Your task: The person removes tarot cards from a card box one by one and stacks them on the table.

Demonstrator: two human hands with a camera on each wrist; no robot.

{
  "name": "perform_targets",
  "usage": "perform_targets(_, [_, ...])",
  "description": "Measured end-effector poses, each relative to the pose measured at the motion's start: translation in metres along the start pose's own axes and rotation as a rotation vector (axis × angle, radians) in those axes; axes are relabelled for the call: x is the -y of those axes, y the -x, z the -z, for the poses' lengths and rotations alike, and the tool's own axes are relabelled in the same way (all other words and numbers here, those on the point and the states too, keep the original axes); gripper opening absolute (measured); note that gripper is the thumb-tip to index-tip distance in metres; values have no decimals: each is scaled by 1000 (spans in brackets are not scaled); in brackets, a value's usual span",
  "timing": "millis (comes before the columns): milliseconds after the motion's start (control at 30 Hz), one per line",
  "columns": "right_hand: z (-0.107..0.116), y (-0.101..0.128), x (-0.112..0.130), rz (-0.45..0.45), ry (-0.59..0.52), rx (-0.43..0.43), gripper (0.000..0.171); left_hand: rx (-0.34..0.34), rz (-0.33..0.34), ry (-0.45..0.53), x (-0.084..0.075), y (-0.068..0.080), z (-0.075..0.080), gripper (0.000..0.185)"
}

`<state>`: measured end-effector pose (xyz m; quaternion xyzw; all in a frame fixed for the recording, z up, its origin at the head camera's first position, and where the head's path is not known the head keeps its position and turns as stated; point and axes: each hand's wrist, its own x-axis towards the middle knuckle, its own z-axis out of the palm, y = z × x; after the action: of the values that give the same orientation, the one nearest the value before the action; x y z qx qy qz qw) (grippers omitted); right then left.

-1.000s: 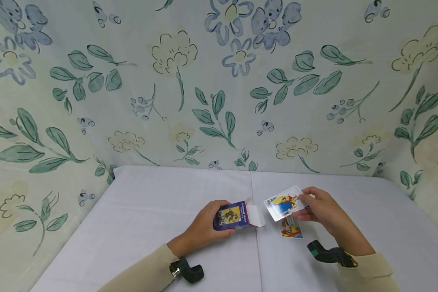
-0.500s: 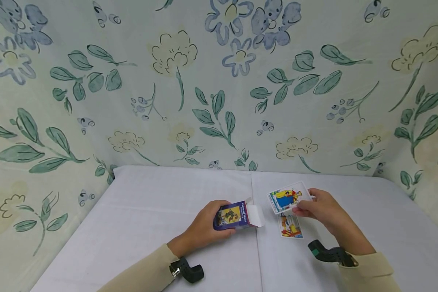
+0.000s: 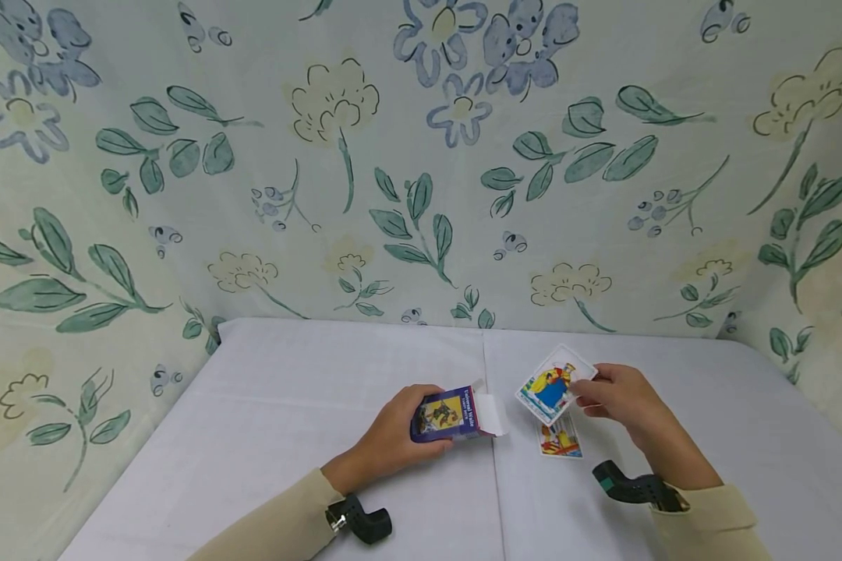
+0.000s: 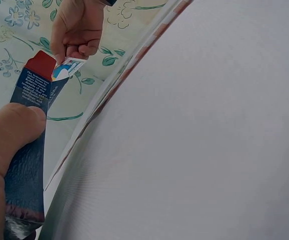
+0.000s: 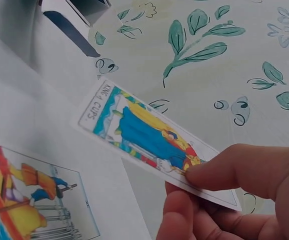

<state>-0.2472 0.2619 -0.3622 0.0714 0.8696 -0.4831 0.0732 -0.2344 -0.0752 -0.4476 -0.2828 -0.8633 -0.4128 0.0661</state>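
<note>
From my head, my left hand point(image 3: 393, 438) wraps its fingers round the blue card box point(image 3: 446, 414) on the white table point(image 3: 252, 421). At 3 o'clock from the box, my right hand point(image 3: 620, 397) pinches a picture card point(image 3: 553, 385) above another card point(image 3: 560, 440) lying flat

By my left wrist, my thumb point(image 4: 7, 135) presses the box point(image 4: 27, 150)

By my right wrist, my thumb point(image 5: 234, 167) and fingers clamp the King of Cups card point(image 5: 144, 135); the flat card point(image 5: 32, 200) lies at 7 o'clock
</note>
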Motion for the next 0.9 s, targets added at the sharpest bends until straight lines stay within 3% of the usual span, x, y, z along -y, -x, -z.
perform_targets(167, [-1, 0, -1, -9, -16, -14, 43, 0, 0, -2, 0, 0, 0, 73])
perform_targets(900, [-2, -4, -8, -22, -62, -13, 48, -6, 4, -6, -1, 1, -1, 71])
